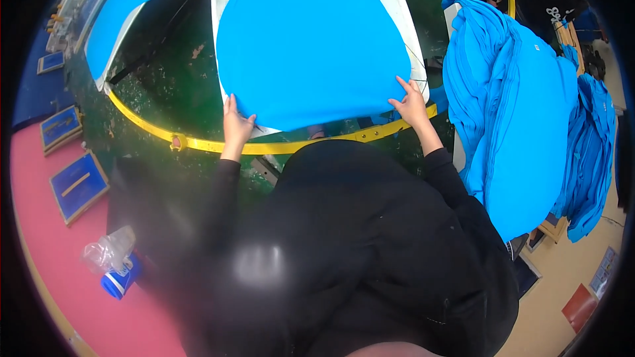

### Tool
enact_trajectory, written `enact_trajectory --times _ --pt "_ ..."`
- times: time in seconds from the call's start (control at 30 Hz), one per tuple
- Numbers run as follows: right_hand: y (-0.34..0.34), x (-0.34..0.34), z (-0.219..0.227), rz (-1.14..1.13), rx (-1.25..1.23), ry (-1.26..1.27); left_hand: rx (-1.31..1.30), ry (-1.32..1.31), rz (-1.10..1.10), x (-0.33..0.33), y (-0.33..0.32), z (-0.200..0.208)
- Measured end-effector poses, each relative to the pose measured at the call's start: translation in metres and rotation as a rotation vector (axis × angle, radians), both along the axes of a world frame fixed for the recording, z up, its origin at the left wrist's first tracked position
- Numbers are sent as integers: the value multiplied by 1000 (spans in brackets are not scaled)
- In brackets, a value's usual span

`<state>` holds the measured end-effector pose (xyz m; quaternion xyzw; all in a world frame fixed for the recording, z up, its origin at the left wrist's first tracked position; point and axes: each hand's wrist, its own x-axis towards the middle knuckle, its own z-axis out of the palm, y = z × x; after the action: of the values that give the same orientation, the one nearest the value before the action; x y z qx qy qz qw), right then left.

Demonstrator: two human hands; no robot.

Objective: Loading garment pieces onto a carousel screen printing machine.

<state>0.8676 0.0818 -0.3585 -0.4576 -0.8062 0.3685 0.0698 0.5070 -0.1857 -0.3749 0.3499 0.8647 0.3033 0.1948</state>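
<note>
A bright blue fabric piece lies over a white board in front of me, its near edge curving between my hands. My left hand touches the fabric's near left corner, index finger stretched up along the edge and thumb apart from it. At the near right corner, my right hand rests its spread fingertips and thumb on the cloth. Both hands look open, with the fabric under or beside the fingers. Whether any cloth is pinched under the left thumb is hard to see.
A curved yellow rail runs just below the board. To the right hangs a thick pile of blue fabric pieces. Another board with blue fabric stands at far left. Framed screens and a blue container sit on a pink surface.
</note>
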Motion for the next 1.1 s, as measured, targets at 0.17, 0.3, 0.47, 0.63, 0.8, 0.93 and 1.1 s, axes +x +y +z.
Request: enact_trajectory --times 0.17,0.3,0.47,0.63,0.8,0.93,1.1 --pt "-10 9 -5 5 177 -60 -117 164 53 9 9 -5" --pt "-21 26 23 -2 155 -146 -320 185 106 13 34 15" --pt "-46 54 117 -35 37 84 -184 524 65 57 39 22" --pt "-58 128 192 -138 665 68 85 485 -169 133 56 17" --pt "-73 181 217 -332 758 -196 181 397 -358 193 58 25" --pt "-69 196 207 -227 787 -134 291 408 -456 205 52 17" --pt "-54 208 209 -248 599 -56 301 299 -489 221 54 28"
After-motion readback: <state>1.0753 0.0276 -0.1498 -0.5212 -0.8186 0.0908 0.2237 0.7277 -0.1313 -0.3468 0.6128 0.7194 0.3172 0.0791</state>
